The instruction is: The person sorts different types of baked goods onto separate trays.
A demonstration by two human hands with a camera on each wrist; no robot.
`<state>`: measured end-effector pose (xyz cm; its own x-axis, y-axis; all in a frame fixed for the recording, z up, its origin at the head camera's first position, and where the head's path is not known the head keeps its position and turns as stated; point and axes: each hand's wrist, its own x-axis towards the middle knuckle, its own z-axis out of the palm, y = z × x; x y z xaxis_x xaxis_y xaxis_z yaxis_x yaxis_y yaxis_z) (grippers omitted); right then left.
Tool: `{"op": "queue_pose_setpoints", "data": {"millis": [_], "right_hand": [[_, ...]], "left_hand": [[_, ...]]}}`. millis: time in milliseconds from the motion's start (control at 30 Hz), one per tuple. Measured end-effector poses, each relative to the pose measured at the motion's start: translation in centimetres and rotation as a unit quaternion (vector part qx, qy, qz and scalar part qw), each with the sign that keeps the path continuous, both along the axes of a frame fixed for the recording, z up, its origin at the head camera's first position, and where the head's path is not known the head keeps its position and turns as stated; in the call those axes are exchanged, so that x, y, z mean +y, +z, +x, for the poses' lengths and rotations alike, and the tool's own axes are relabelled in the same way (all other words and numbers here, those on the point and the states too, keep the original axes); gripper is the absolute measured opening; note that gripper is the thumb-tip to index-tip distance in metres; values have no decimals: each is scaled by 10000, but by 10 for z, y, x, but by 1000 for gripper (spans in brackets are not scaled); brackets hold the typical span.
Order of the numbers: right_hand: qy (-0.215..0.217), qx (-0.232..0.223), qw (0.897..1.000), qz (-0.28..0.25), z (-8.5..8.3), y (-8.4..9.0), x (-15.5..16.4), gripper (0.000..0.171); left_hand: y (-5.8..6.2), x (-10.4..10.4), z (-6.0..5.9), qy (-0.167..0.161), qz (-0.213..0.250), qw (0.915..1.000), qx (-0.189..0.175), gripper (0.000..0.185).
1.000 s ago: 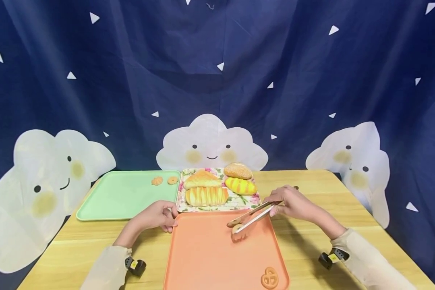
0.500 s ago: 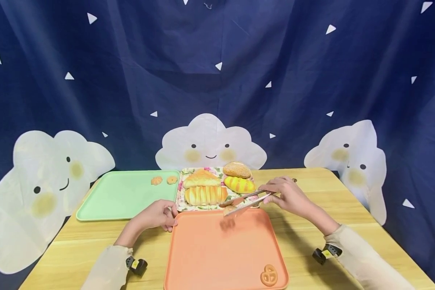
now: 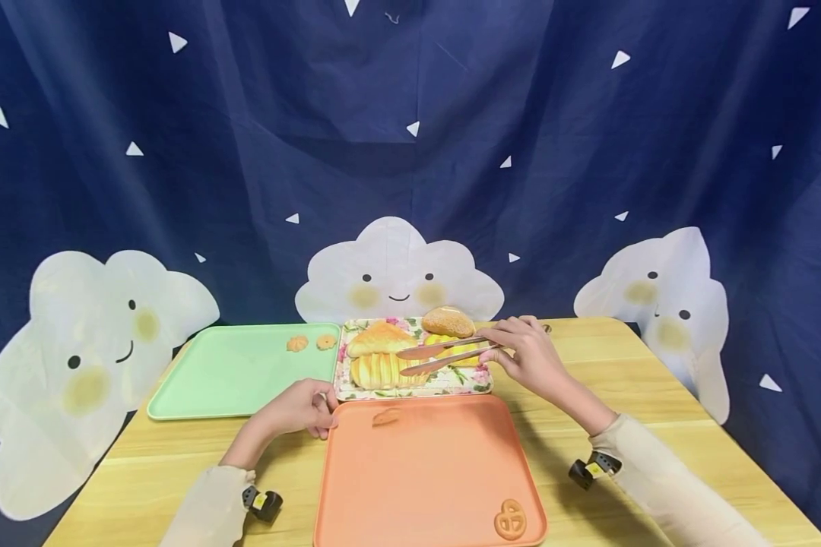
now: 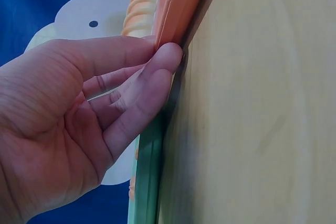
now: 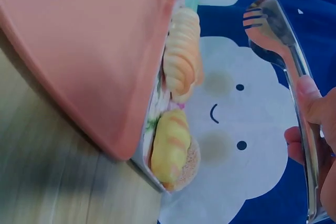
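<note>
My right hand (image 3: 528,355) grips a pair of metal tongs (image 3: 445,353) and holds them level over the floral tray (image 3: 465,386) of breads. The tong arms stand slightly apart with nothing between their tips (image 5: 265,22). A small pale pastry (image 3: 385,416) lies on the orange tray (image 3: 424,479) near its far edge. My left hand (image 3: 304,406) pinches that tray's far left corner (image 4: 178,3), thumb on top and fingers against the rim. A pretzel-shaped cookie (image 3: 511,520) sits at the tray's near right corner.
The floral tray carries a ridged loaf (image 3: 379,370), a triangular bread (image 3: 378,338), a sesame bun (image 3: 448,322) and a yellow striped bun (image 5: 170,140). A green tray (image 3: 232,372) at the left holds two small cookies (image 3: 311,343). All rest on a wooden table (image 3: 657,380).
My right hand has carried the tongs up and back from over the orange tray to above the breads. The small pastry left the tongs and now lies on the orange tray. The left hand stayed.
</note>
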<state>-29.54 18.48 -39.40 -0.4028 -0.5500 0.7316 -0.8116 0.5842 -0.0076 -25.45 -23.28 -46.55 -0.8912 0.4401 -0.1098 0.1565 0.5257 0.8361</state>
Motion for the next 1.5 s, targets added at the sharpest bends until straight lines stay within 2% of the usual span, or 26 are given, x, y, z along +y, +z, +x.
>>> {"op": "queue_pose_setpoints", "data": {"millis": [300,767,1067,1500], "right_hand": [[-19,-56,9994,352,2,-4,-2,40],[90,-134,9985,523,6,-6,-11,45],[206,135,9967,771,13,-7,-24,42],[288,199,9896,1392,27,-12,-52,52]], "left_hand": [[3,0,2,42,131,9999,-51,14],[1,0,0,-29,201,9997,-107,13],[2,-1,0,5,130,9998,-125,14],[5,1,2,51,233,9996,-175,17]]}}
